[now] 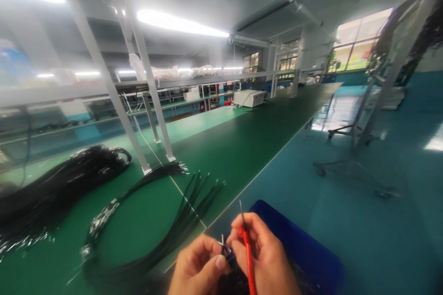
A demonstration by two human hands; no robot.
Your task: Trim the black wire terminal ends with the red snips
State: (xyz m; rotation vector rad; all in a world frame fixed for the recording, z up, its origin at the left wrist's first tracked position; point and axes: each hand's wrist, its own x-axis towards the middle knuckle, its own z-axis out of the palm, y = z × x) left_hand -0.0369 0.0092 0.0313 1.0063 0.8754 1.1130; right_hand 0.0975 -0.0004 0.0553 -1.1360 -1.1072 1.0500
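Left hand [202, 265] pinching a small dark piece [227, 251], right hand [265, 253] around a red-handled tool [248, 258]

At the bottom centre of the frame, the left thumb and forefinger come narrowly together on the piece, with a pale tip [222, 238] standing up beside them. The right fingers curl about the red handle, its thin shaft [241, 209] aimed upward, away from the piece. Whether the right fingertips also touch the piece, I cannot tell.

Slipping seems the likeliest trouble — the pinch is small, and a sideways push might roll the piece loose. With the shaft so near bare fingers, a careless wrist turn could scratch them.

Below the hands lies a dark mass [235, 282], too blurred to name, where a dropped piece could vanish. A blue tray [304, 244] fills the lower right. On the green bench [235, 143], left of the hands, a black cable bundle [169, 244] curves round; its fanned ends could snag a leftward reach. A thicker black heap [65, 184] sits at far left, and white posts [105, 78] bar the way across the bench. Farther off: a white box [249, 98] near the centre, a wheeled stand [398, 64] at right.
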